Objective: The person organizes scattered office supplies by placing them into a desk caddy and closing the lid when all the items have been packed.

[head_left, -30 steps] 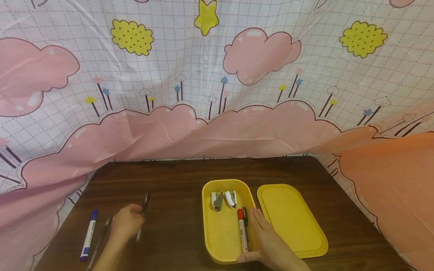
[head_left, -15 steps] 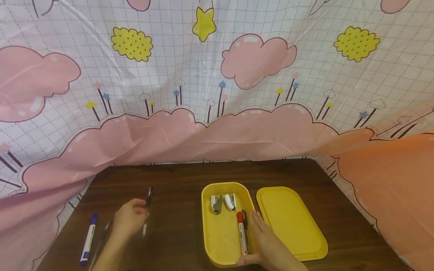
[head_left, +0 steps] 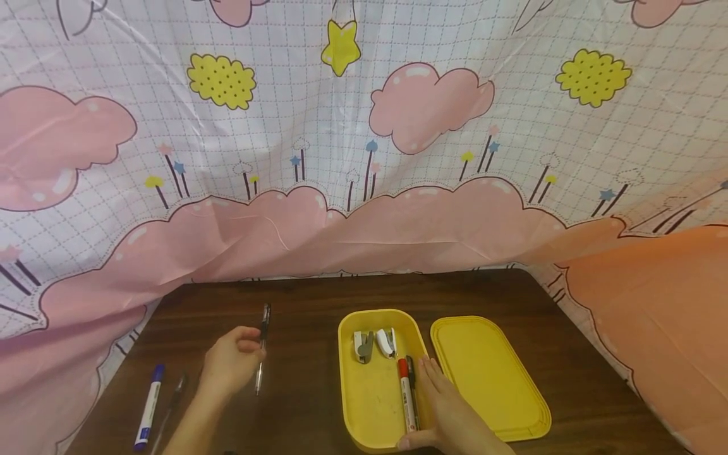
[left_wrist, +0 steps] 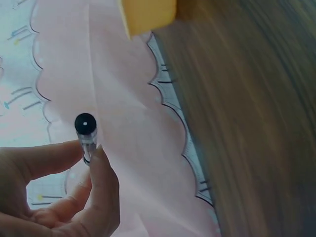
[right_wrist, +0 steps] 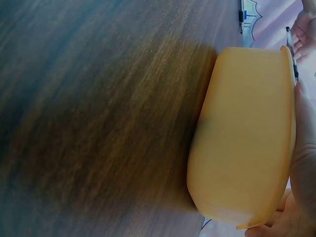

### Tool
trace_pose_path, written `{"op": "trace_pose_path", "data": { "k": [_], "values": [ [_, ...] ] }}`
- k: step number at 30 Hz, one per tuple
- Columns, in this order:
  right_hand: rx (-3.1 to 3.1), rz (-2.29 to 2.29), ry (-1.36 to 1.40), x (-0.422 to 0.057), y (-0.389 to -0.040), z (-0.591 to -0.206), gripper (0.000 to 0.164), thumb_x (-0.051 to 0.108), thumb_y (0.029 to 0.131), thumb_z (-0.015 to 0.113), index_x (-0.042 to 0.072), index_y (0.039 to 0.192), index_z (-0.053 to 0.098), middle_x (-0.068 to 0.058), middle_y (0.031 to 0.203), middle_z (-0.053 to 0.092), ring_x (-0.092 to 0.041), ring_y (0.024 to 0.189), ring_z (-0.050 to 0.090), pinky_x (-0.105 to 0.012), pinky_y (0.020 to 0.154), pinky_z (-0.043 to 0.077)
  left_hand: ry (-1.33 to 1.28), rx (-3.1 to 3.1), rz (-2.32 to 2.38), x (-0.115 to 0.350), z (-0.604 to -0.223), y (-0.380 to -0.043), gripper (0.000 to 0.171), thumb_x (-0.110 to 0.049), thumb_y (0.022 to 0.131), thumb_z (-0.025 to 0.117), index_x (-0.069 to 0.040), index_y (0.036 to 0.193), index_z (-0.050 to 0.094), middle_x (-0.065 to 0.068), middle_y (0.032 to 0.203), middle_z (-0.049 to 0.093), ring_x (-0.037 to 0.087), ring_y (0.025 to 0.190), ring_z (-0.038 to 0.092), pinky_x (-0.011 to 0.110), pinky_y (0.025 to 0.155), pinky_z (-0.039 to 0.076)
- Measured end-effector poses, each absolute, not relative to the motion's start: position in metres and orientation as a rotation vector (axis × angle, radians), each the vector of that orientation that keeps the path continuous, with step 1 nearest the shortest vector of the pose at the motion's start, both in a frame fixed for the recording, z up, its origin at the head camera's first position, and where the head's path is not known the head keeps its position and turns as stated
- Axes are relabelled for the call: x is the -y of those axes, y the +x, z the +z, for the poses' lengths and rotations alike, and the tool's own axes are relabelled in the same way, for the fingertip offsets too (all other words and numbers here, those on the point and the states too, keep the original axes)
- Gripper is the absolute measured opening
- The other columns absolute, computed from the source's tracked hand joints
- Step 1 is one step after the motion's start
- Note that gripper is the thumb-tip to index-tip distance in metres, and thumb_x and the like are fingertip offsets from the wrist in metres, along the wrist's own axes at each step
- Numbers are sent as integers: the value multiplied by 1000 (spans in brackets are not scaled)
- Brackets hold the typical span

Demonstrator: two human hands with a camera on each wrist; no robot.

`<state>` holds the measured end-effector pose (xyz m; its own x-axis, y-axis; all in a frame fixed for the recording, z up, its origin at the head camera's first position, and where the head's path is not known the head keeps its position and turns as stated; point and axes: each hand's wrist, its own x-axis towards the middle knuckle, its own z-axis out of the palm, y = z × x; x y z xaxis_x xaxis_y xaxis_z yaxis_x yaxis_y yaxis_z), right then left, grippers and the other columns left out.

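Note:
My left hand (head_left: 232,363) pinches a pen (head_left: 265,332) with a clear barrel and dark upper part between thumb and fingertips, left of the yellow box (head_left: 371,404). In the left wrist view the pen's round black end (left_wrist: 86,124) points at the camera. At the box's near right corner my right hand (head_left: 452,407) rests, fingers straight along the right rim and thumb on the near rim. Inside the box lie a red-capped marker (head_left: 406,395), a dark pen (head_left: 412,368) beside it, and two small staplers, one white and grey (head_left: 363,346), one white (head_left: 387,343).
Right of the box lies a yellow lid (head_left: 491,382), flat on the dark wooden table (head_left: 301,366). At the left are a blue-capped marker (head_left: 149,407) and another pen (head_left: 169,411), partly behind the left forearm. A patterned cloth (head_left: 341,240) hangs behind the table.
My left hand has moved right and slightly away from me with the pen, bringing it nearer the box. The right hand stays on the box; the view has shifted slightly.

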<state>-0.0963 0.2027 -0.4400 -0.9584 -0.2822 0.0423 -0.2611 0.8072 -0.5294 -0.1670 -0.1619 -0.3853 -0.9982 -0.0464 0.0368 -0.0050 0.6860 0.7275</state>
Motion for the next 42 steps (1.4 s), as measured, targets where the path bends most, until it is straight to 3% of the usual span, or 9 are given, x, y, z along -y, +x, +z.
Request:
{"op": "trace_pose_path", "data": {
  "k": [6,29,42],
  "values": [
    [-2951,-842,-454,-203,-96,-440,131,67,58,76,-8,150,20,-30,157,17,-47,146,17,-63,111,26,-8,2800,-1311,145,-375,-161,39,-16,86,65,-6,123,59,11,107,71,26,93,69,43,74,55],
    [-2949,-874,-436,-202,-96,-440,132,68,56,77,-6,150,21,-29,158,17,-46,146,15,-63,111,25,-151,2516,-1726,70,-320,-147,29,-10,85,70,-12,114,64,6,99,68,15,87,68,30,74,55],
    [-2926,-884,-400,-200,-96,-439,131,64,57,79,-5,151,19,-27,159,15,-45,147,12,-63,113,21,-154,2478,-1851,44,-333,-149,29,-6,86,68,-9,114,63,7,97,67,15,84,66,29,71,54]
  ]
}}
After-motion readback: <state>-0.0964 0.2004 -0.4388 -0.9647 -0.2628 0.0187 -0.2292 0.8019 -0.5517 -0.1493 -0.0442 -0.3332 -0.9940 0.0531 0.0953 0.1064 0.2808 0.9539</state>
